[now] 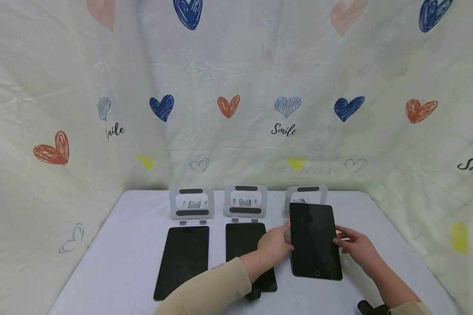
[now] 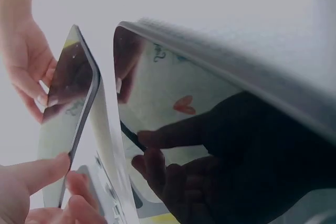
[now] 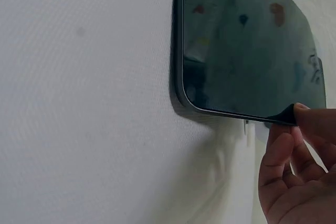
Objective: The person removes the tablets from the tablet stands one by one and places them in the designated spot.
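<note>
A black tablet (image 1: 316, 240) is held at the right of the table, its far end raised in front of the right-hand stand (image 1: 306, 190). My left hand (image 1: 273, 245) pinches its left long edge, reaching across the middle tablet (image 1: 240, 240). On the opposite edge, my right hand (image 1: 356, 247) grips the tablet between thumb and fingers. The right wrist view shows that thumb on the rim of the screen (image 3: 236, 51), fingers bent below. In the left wrist view the held tablet (image 2: 65, 114) tilts above the table, beside the middle tablet's glossy screen (image 2: 173, 82).
Another black tablet (image 1: 185, 258) lies flat at the left. Behind the lying tablets stand a left grey-white stand (image 1: 192, 203) and a middle stand (image 1: 246, 200). A white cloth covers the table (image 1: 114, 262); a heart-printed curtain (image 1: 236, 144) hangs behind it.
</note>
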The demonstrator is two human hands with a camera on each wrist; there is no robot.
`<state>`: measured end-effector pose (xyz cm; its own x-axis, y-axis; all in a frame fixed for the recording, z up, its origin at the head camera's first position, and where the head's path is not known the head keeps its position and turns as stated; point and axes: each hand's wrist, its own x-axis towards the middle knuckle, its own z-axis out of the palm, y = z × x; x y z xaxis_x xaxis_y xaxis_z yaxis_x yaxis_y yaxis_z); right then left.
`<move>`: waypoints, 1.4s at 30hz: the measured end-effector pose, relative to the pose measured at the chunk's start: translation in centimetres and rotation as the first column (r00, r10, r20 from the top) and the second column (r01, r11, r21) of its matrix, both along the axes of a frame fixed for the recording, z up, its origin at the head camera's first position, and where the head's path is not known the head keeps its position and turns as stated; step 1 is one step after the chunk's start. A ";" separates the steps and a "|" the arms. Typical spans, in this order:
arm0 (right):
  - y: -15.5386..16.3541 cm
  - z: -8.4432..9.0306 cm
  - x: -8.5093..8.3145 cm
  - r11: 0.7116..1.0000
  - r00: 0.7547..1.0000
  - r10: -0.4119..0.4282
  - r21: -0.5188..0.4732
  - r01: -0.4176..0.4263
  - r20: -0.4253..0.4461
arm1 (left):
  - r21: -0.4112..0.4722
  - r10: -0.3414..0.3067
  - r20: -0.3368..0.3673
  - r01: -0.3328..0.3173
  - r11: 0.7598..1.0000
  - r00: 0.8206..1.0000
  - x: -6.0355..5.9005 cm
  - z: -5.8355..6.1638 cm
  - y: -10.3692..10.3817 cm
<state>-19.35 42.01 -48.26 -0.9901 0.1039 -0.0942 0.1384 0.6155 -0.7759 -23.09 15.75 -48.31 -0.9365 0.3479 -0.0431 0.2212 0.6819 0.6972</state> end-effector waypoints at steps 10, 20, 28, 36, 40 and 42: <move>0.4 -0.5 -0.1 0.998 0.994 0.038 -0.061 -0.032 0.106 | -0.243 -0.006 0.041 0.016 0.970 0.999 -0.2 -1.0 0.4; 0.3 -0.8 -0.1 0.995 0.986 0.058 -0.087 -0.045 0.154 | -0.369 -0.059 0.058 0.076 0.926 0.997 0.2 -0.8 0.5; 0.1 -0.9 0.0 0.994 0.974 0.051 -0.102 -0.029 0.220 | -0.404 -0.089 0.079 0.113 0.908 0.993 0.8 -0.6 0.5; 0.5 -0.3 0.0 0.998 0.974 0.050 -0.045 -0.041 0.220 | -0.427 -0.107 0.053 0.120 0.896 0.993 0.8 -1.1 1.4; 1.1 -0.2 -0.1 0.998 0.972 0.060 -0.028 -0.055 0.227 | -0.433 -0.110 0.063 0.126 0.893 0.992 1.1 -1.0 1.9; 1.3 -0.2 -0.1 0.998 0.970 0.066 -0.019 -0.063 0.233 | -0.432 -0.110 0.074 0.131 0.892 0.991 1.2 -0.7 2.0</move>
